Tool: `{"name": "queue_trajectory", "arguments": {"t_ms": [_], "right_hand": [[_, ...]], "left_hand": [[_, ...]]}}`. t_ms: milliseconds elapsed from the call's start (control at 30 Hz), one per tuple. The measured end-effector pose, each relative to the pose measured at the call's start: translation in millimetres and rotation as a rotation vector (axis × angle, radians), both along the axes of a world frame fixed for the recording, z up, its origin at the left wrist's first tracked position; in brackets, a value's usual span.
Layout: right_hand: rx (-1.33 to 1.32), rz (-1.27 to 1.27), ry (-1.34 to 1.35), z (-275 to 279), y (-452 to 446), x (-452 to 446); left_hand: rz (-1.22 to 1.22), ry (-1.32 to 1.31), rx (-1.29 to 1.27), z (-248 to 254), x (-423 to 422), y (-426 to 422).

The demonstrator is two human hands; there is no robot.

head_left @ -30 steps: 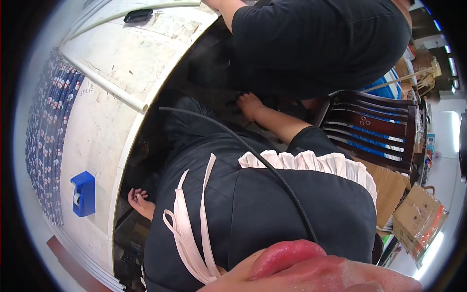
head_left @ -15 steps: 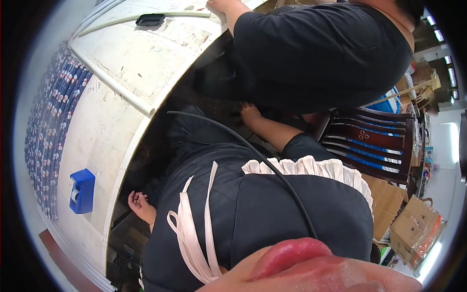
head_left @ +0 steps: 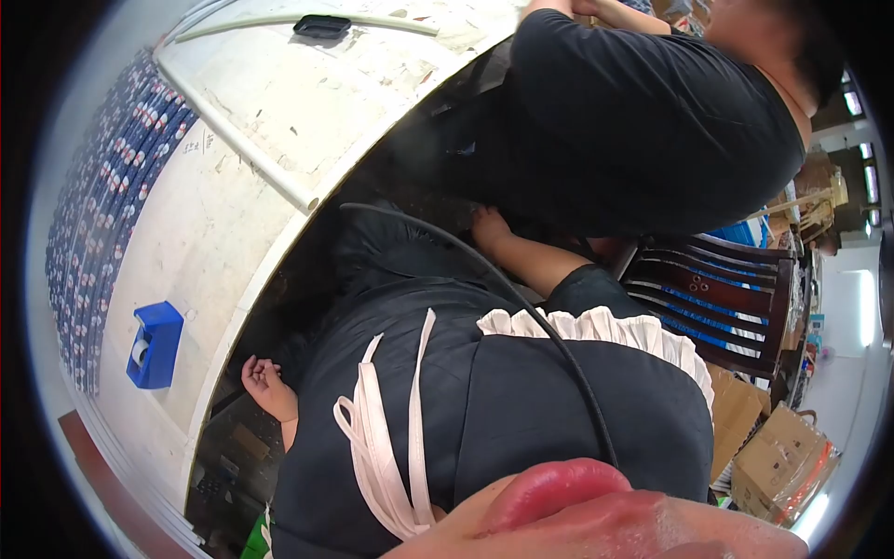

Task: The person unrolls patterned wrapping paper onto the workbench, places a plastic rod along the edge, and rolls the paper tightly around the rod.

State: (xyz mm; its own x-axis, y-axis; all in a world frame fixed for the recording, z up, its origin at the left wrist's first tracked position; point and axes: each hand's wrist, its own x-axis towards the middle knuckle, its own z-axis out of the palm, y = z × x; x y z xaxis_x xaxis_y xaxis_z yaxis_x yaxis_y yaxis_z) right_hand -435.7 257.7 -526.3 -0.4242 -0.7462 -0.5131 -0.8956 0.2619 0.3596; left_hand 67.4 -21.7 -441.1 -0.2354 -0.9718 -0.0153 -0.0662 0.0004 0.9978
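Observation:
My left hand (head_left: 268, 384) hangs beside my left hip, near the table's edge. Its fingers are loosely curled and partly apart, with nothing visible in them. On the other side, my right hand (head_left: 488, 228) rests low beside my right thigh, its fingers lost in shadow. A dark apron (head_left: 549, 391) with pale ruffles and loose pale ties (head_left: 377, 447) covers my front. Across it runs a thin black cable (head_left: 549, 331). Nearest my left hand on the white table (head_left: 223, 270) stands a blue tape dispenser (head_left: 158, 347) with a roll in it.
A white tube (head_left: 242, 140) lies on the table, its end at the edge. Beyond are a black oblong piece (head_left: 322, 27) and patterned fabric rolls (head_left: 121, 196). A co-worker in black (head_left: 643, 130) is close on my right, near a slatted wooden chair (head_left: 708, 289) and cardboard boxes (head_left: 782, 461).
My view has shifted slightly, so the table items appear moved. The co-worker's hand has left the table's near part, and their arms are now drawn together farther right. My hands stay in place.

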Motion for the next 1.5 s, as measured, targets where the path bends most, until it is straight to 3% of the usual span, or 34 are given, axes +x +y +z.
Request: {"name": "queue_trajectory", "arguments": {"t_ms": [200,267,367,400,433,467,567,633,667,800,833,900,933,1000,1100,1233,1367,1500], "right_hand": [[-0.019,0.018,-0.007,-2.8,-2.5,-3.6],[-0.023,-0.081,-0.07,-8.0,-2.5,-7.4],[-0.18,-0.156,-0.159,-0.3,1.4,-9.6],[-0.174,-0.118,-0.16,13.1,-1.7,-9.5],[-0.231,-0.241,-0.24,35.4,-9.0,-6.3],[-0.283,-0.356,-0.327,52.3,-18.4,-1.7],[-0.547,-0.167,-0.426,82.0,-35.1,11.6],[-0.647,-0.31,-0.733,182.2,-60.2,33.4],[-0.658,-0.313,-0.735,215.1,-69.9,42.3],[-0.834,-0.026,-1.061,294.6,-112.0,75.5],[-0.852,-0.04,-1.056,302.4,-123.7,79.5],[-1.043,0.264,-1.199,314.5,-149.6,84.7],[-1.062,0.257,-1.193,319.6,-160.8,88.8],[-1.216,0.317,-0.801,327.8,-178.9,95.9],[-1.174,0.517,-0.557,335.3,-194.0,98.7],[-0.913,0.645,-0.89,327.1,-195.5,74.8],[-0.901,0.504,-0.863,328.7,-183.0,64.8],[-0.996,0.551,-1.058,311.8,-184.8,76.3]], "left_hand": [[-0.035,0.035,-0.08,4.8,-0.1,3.6],[-0.064,0.036,-0.14,7.1,5.0,4.7],[-0.016,-0.182,-0.314,47.4,6.0,8.5],[-0.11,-0.312,-0.668,71.3,3.8,3.9],[-0.2,-0.463,-1.013,95.9,3.7,0.0],[-0.192,-0.48,-1.154,122.1,-1.6,-0.2],[-0.095,-0.502,-1.27,161.7,6.6,-11.9],[0.017,-0.554,-1.264,179.5,11.3,-23.5],[0.095,-0.571,-1.259,185.9,8.9,-30.1],[0.154,-0.626,-1.249,187.1,-4.4,-56.2],[0.138,-0.616,-1.263,186.2,-8.7,-58.2],[0.116,-0.672,-1.256,187.1,-17.2,-61.5],[0.101,-0.658,-1.243,182.9,-19.3,-65.2],[0.09,-0.661,-1.251,179.6,-24.2,-69.8],[0.085,-0.672,-1.222,179.3,-27.9,-75.1],[0.046,-0.673,-1.2,179.4,-22.6,-77.9],[0.049,-0.662,-1.162,172.9,-17.0,-82.1],[0.059,-0.651,-1.16,162.3,-15.1,-85.6]]}}
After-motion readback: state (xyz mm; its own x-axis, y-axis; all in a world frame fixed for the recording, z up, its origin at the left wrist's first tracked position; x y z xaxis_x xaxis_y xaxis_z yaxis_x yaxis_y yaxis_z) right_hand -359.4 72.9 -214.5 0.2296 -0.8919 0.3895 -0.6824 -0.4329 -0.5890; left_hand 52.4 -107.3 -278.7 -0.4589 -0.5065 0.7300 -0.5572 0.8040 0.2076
